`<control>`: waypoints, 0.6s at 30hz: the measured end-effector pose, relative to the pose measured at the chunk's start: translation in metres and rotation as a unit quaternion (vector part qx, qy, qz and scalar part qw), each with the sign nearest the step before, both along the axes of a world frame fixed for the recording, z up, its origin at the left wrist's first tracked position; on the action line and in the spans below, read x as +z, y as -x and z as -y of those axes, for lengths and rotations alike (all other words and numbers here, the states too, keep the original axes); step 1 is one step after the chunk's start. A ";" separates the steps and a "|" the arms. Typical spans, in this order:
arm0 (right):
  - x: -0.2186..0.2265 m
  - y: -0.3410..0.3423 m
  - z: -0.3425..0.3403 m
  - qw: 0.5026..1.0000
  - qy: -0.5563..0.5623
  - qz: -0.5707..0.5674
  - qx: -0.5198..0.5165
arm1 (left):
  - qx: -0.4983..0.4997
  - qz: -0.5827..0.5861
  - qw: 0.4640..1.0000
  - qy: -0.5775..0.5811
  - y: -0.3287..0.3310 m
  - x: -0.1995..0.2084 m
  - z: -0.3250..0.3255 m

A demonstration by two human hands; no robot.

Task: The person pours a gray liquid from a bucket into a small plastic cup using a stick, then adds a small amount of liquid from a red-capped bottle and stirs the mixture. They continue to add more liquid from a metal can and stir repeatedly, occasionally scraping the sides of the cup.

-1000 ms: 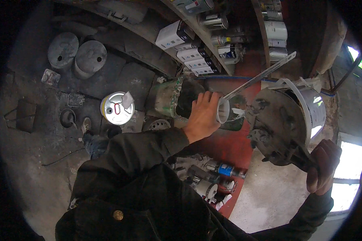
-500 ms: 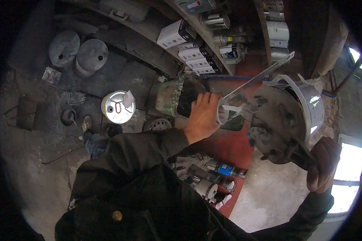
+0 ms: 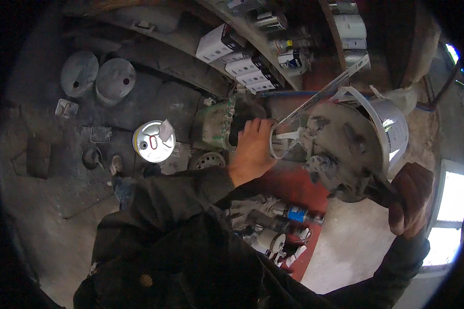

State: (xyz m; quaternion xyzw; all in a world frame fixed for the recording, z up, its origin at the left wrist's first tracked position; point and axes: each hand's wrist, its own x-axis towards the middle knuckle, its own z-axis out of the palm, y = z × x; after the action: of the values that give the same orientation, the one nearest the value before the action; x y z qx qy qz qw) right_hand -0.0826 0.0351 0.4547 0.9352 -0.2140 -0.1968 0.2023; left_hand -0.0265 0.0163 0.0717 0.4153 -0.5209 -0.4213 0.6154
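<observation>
My left hand (image 3: 253, 152) is closed around a clear plastic cup (image 3: 275, 147) with a rim smeared grey. A long pale strip with markings (image 3: 325, 92), perhaps a ruler or mixing stick, slants up and right from the cup; whether my hand also holds it, I cannot tell. Beside the cup stands a white bucket (image 3: 396, 129), its round mouth full of grey, dusty material (image 3: 353, 147) with lumps along the near left edge. At the bucket's lower right, my right hand (image 3: 411, 198) grips the dark handle of a grey-coated tool (image 3: 379, 191). The tool's working end is hard to make out.
Bottles and cans (image 3: 296, 212) crowd the red bench top (image 3: 314, 239) nearest me. Behind are shelves with white boxes (image 3: 245, 67) and containers. An open green-edged tub (image 3: 214, 123) sits left of my hand. On the floor are a silver-topped can (image 3: 157, 147) and two drums (image 3: 116, 81).
The whole view has shifted slightly. My right hand and its tool have moved a little up and left against the bucket. My left hand keeps its hold on the cup.
</observation>
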 end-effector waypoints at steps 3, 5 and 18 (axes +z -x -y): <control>-0.001 0.009 0.005 0.999 -0.044 0.022 -0.022 | -0.006 0.004 1.000 -0.015 0.004 -0.001 0.001; -0.005 0.010 0.006 0.999 -0.032 0.025 -0.010 | -0.006 0.003 1.000 -0.019 0.005 0.000 0.001; -0.005 0.012 0.003 0.997 -0.031 -0.012 -0.072 | -0.018 -0.027 0.999 -0.005 0.016 -0.009 0.003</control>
State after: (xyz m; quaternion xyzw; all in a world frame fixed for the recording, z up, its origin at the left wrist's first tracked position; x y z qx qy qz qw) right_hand -0.0944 0.0324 0.4500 0.9208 -0.2716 -0.2289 0.1612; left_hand -0.0421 0.0133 0.0627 0.3973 -0.5096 -0.4462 0.6192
